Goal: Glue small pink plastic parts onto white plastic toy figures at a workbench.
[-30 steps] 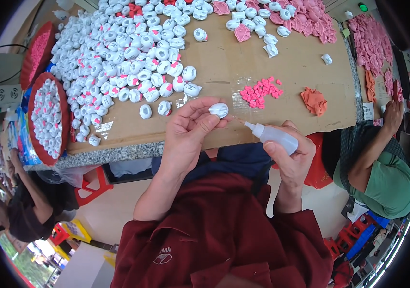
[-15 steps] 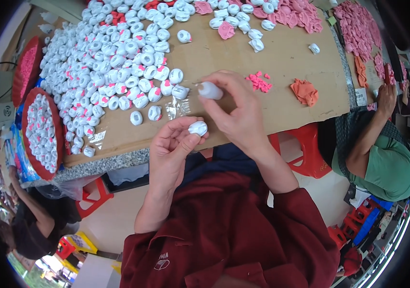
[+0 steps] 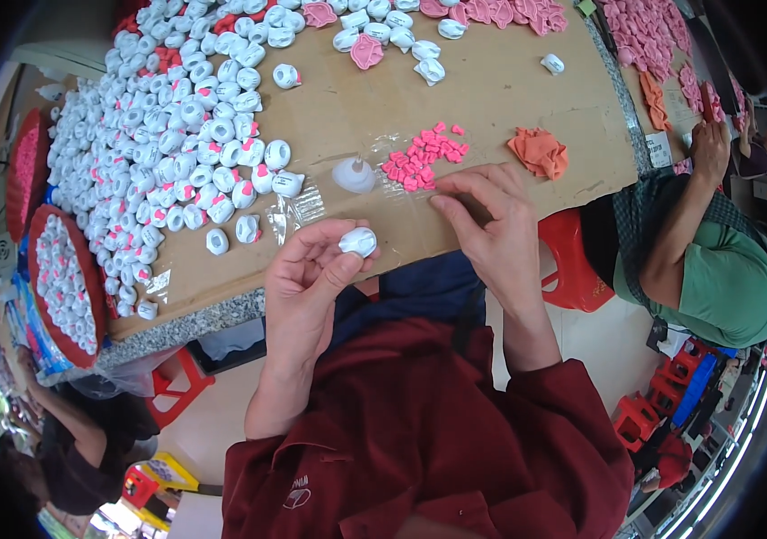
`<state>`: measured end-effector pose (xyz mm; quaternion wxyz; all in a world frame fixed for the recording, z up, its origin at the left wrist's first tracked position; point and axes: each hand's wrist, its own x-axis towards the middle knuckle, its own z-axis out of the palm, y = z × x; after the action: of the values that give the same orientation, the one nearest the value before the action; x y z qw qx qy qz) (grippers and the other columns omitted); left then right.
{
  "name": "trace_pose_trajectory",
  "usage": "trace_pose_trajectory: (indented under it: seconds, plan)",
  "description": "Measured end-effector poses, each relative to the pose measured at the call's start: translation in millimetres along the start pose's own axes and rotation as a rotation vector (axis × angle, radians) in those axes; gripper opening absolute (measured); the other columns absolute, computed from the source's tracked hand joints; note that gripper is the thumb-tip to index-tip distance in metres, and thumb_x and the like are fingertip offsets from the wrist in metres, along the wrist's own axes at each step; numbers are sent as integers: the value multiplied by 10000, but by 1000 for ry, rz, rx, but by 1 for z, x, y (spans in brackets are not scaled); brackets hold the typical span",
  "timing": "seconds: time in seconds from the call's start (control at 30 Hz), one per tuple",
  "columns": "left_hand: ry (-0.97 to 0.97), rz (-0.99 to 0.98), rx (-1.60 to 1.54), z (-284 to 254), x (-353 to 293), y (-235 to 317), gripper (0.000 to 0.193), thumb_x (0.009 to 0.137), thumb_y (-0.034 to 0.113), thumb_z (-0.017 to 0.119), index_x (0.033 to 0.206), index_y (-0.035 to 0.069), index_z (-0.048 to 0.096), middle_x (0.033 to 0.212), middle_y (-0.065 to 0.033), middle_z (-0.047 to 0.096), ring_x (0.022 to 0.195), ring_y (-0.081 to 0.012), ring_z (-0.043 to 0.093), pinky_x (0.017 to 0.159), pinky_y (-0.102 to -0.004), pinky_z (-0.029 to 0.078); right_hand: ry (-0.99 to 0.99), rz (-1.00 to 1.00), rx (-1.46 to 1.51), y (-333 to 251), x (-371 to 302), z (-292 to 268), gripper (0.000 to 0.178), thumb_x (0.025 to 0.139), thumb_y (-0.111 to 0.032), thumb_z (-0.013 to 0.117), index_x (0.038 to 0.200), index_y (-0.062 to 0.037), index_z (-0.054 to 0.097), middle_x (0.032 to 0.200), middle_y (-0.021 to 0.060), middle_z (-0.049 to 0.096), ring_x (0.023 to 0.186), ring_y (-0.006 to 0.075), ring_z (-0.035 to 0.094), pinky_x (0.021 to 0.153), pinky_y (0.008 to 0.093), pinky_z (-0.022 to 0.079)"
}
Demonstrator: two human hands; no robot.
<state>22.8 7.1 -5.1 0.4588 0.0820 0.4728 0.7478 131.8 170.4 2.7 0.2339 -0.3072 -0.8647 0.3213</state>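
Observation:
My left hand (image 3: 307, 278) is closed on a small white rounded plastic piece (image 3: 358, 242), gripped between thumb and fingers above the near edge of the cardboard. My right hand (image 3: 496, 225) reaches over the cardboard with thumb and index finger slightly apart, their tips beside a heap of small bright pink pieces (image 3: 415, 164). Nothing shows between those fingertips. A small white translucent squeeze bottle (image 3: 354, 176) stands left of the pink heap. Many white pieces (image 3: 168, 153), some with pink parts on them, lie piled to the left.
Red trays hold white pieces (image 3: 64, 283) and pink pieces (image 3: 26, 171) at far left. A crumpled orange cloth (image 3: 540, 153) lies right of the pink heap. Larger pink pieces (image 3: 500, 13) lie at the back. A co-worker in green (image 3: 716, 278) sits right; another person (image 3: 73, 431) is left.
My right hand has let go of the squeeze bottle, which now stands on the cardboard, and has moved right to the pink heap. My left hand still holds the white piece.

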Motion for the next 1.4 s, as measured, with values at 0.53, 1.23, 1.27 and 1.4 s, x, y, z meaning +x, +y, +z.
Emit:
trace_pose_trajectory:
  seconds: [0.53, 1.23, 1.27, 1.4]
  plan:
    - [42, 157, 169, 12, 1, -12, 252, 769, -62, 595, 1008, -29, 522, 912, -92, 611, 769, -102, 598, 531, -169, 454, -60, -210, 244, -28, -15, 7, 148, 688, 50, 625, 829, 4, 627, 768, 92, 610, 690, 195, 567, 590, 261, 454]
    - [-58, 235, 231, 6, 3, -11, 215, 776, -57, 581, 983, -6, 613, 1036, -103, 577, 725, -74, 569, 537, -165, 434, -301, 202, 789, -22, -16, 9, 150, 695, 5, 680, 833, 7, 621, 775, 51, 587, 705, 88, 519, 611, 210, 388]
    - [-45, 246, 273, 7, 1, -11, 218, 776, -64, 576, 983, -5, 614, 1032, -104, 578, 725, -78, 570, 538, -165, 435, -288, 197, 795, -22, -18, 9, 149, 699, 10, 676, 838, 7, 624, 782, 56, 589, 713, 92, 523, 618, 214, 392]
    - [-72, 300, 296, 4, 2, -13, 221, 785, -56, 569, 997, -1, 604, 1023, -99, 579, 737, -81, 574, 534, -163, 444, -365, 376, 1046, -23, -15, 8, 145, 700, 11, 673, 838, 6, 628, 791, 60, 590, 734, 101, 533, 643, 218, 405]
